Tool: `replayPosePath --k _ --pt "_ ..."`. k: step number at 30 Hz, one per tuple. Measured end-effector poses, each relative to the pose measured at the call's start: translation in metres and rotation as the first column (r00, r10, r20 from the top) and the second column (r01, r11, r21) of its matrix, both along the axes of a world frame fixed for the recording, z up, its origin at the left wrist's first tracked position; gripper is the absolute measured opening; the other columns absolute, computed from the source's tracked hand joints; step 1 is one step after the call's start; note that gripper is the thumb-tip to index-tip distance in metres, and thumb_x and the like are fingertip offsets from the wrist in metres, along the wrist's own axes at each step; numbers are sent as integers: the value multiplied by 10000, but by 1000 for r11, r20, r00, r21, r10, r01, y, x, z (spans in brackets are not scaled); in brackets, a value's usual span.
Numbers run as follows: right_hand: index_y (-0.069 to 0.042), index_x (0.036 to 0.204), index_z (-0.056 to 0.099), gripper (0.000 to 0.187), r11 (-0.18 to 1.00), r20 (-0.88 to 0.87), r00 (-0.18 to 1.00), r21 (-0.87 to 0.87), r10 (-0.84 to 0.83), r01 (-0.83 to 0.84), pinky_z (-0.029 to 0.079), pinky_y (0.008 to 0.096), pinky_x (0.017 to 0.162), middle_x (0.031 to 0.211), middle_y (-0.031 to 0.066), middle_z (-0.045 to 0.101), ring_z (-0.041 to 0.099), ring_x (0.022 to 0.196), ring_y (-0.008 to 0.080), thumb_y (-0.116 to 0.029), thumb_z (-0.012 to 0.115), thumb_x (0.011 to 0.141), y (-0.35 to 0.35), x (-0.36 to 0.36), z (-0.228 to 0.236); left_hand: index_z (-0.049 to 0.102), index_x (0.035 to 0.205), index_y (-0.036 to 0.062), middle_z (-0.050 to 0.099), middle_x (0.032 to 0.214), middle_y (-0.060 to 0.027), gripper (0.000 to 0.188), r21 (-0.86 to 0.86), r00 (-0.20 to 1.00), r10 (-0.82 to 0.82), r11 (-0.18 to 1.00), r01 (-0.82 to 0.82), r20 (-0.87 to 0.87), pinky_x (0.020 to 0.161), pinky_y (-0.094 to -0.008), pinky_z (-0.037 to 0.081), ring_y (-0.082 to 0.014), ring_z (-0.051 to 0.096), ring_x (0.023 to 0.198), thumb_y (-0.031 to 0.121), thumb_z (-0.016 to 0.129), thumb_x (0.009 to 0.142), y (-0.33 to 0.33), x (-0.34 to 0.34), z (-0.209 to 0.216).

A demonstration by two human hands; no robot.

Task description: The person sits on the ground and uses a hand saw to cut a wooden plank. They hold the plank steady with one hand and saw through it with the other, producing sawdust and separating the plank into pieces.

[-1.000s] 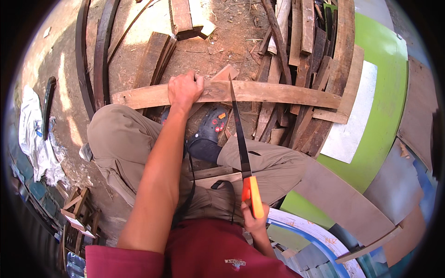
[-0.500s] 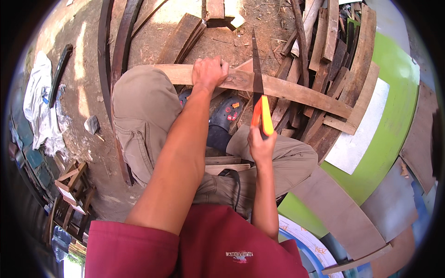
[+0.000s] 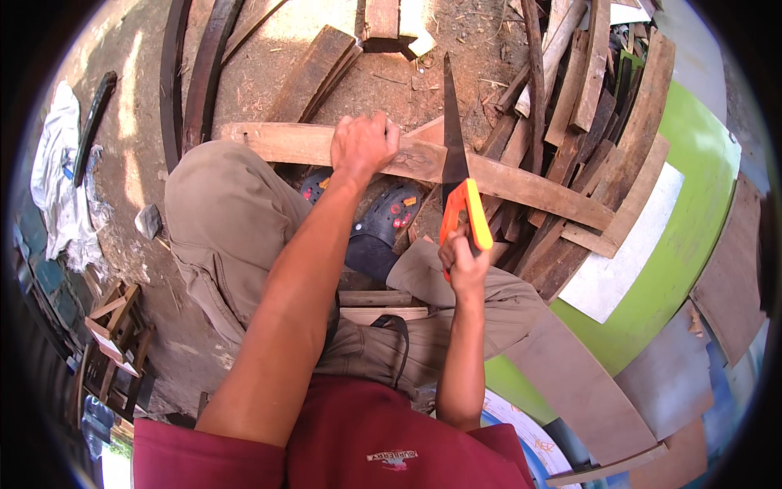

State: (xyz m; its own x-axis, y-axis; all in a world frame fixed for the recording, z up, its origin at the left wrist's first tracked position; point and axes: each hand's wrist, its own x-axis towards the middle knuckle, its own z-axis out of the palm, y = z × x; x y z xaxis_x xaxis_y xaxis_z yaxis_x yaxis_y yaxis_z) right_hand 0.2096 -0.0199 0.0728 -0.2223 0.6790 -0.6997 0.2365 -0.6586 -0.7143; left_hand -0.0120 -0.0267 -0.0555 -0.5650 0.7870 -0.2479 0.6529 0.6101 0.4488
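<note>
Wooden plank (image 3: 420, 158), left grip (image 3: 361, 147) clamped over it, right grip (image 3: 466, 265) closed round saw (image 3: 455, 155), woodpile (image 3: 590, 81) at plank's right end

White cloth (image 3: 61, 183) on ground (image 3: 147, 175), left; dark strip (image 3: 94, 126) along edge; grey stone (image 3: 148, 221) nearby. Right: white sheet (image 3: 629, 248) over green panel (image 3: 696, 155).

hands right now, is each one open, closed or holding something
Left hand: closed on the wooden plank.
Right hand: closed, holding the handsaw by its orange-and-yellow handle.
</note>
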Motion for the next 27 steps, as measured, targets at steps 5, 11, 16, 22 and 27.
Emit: replayPosePath --k 5,11,16,22,27 --pt "-2 720 587 184 974 133 989 206 68 -95 368 293 492 584 -8 538 478 511 76 -61 631 888 -6 -10 -31 701 884 46 706 793 -230 324 -29 999 -32 999 31 -18 855 -458 489 -370 689 767 318 529 917 4 -3 4" --pt "21 729 620 168 988 184 979 113 82 -104 416 292 539 601 17 584 524 569 84 -70 660 864 -75 48 61 686 863 45 709 812 -229 327 -3 1000 -14 1000 14 -8 851 -470 487 -385 684 794 321 520 917 2 -6 0" --pt "5 734 600 101 979 312 936 68 160 -190 403 292 515 570 47 536 496 497 142 -17 636 826 -131 89 160 686 843 45 703 794 -233 311 25 1000 16 1000 -15 -17 843 -474 482 -386 680 778 311 540 911 2 -8 2" --pt "-23 794 594 152 997 213 974 5 70 -73 386 271 510 626 -20 551 487 543 80 -79 679 908 -66 58 72 704 861 55 710 791 -212 331 -37 1000 -4 999 4 3 861 -429 480 -336 696 786 335 534 913 -10 2 4" --pt "-73 771 504 215 999 35 999 44 26 -28 256 253 387 550 -57 397 327 406 51 -96 605 960 23 -36 0 716 885 61 723 823 -214 334 -50 1000 -15 999 15 15 871 -421 482 -322 709 812 329 518 912 4 -5 6"
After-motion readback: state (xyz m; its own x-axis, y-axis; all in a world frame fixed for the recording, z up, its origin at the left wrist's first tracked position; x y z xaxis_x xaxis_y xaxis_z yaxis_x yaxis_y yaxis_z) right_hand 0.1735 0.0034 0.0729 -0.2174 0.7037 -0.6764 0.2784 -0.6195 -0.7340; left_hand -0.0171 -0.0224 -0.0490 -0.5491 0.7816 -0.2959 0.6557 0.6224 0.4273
